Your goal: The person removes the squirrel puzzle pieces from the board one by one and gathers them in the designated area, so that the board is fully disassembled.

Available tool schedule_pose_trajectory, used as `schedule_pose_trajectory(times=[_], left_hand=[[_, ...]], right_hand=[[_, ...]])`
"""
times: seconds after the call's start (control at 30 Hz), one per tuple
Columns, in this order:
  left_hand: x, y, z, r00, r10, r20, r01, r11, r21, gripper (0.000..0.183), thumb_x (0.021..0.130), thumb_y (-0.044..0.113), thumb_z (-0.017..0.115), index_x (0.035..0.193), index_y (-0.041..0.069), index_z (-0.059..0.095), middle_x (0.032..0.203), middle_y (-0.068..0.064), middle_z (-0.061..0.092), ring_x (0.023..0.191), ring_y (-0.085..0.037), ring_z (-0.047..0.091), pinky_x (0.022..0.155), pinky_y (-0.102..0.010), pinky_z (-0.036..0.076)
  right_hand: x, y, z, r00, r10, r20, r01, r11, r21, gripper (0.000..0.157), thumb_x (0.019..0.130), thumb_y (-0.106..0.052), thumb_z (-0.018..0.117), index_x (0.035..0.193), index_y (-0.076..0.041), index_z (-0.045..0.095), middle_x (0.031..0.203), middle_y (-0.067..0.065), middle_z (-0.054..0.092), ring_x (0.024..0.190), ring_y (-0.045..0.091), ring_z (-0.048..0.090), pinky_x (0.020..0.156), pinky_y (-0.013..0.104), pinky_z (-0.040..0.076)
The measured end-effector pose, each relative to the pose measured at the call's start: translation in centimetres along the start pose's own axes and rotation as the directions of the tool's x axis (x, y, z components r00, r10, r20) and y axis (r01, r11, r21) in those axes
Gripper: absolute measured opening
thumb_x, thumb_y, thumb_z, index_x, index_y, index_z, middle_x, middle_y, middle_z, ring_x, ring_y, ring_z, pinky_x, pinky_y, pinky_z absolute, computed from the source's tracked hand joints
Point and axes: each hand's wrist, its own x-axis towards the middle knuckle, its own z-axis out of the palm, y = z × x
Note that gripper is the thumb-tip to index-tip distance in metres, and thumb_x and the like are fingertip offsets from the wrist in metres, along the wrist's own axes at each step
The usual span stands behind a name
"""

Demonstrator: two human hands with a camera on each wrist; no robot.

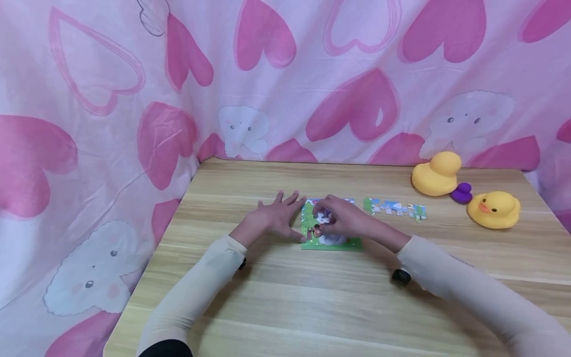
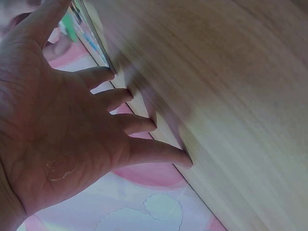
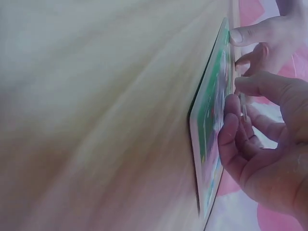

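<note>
A flat jigsaw puzzle board (image 1: 357, 244) with a green border lies on the table, its picture partly hidden under the hands. My right hand (image 1: 345, 218) is over the board and pinches a small puzzle piece (image 3: 243, 107), seen edge-on in the right wrist view, between thumb and fingers. At the board's left side my left hand (image 1: 277, 217) has its fingers spread. Its thumb (image 3: 245, 34) rests at the board's near left corner, and its other fingertips (image 2: 185, 158) reach down to the tabletop. Several loose puzzle pieces (image 1: 394, 208) lie in a row right of the board.
Two yellow rubber ducks (image 1: 436, 174) and a small purple duck (image 1: 462, 193) stand at the back right of the wooden table (image 1: 285, 307). A pink curtain (image 1: 285, 89) with hearts hangs behind the table and along its left side.
</note>
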Motion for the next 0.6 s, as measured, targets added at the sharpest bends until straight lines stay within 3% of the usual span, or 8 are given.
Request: schedule_pose_trajectory(times=[0.33, 0.6], left_hand=[[0.0, 0.2, 0.0, 1.000, -0.014, 0.006, 0.014, 1.000, -0.006, 0.117, 0.084, 0.072, 0.075, 0.171, 0.037, 0.006, 0.181, 0.005, -0.005, 0.166, -0.041, -0.007, 0.118, -0.088, 0.009], [-0.1, 0.2, 0.1, 1.000, -0.011, -0.007, 0.011, 1.000, -0.009, 0.118, 0.083, 0.072, 0.076, 0.171, 0.036, 0.005, 0.181, 0.005, -0.004, 0.166, -0.042, -0.006, 0.118, -0.088, 0.009]], right_hand=[[-5.4, 2.6, -2.2, 0.996, 0.073, -0.044, -0.072, 0.997, 0.034, 0.049, 0.088, -0.015, 0.085, 0.133, -0.022, 0.067, 0.117, 0.001, 0.060, 0.093, 0.018, 0.062, 0.081, 0.030, 0.058], [-8.8, 5.3, -4.0, 0.989, 0.080, -0.124, -0.080, 0.997, 0.003, 0.050, 0.086, -0.007, 0.086, 0.131, -0.016, 0.069, 0.111, 0.007, 0.061, 0.087, 0.018, 0.059, 0.072, 0.025, 0.055]])
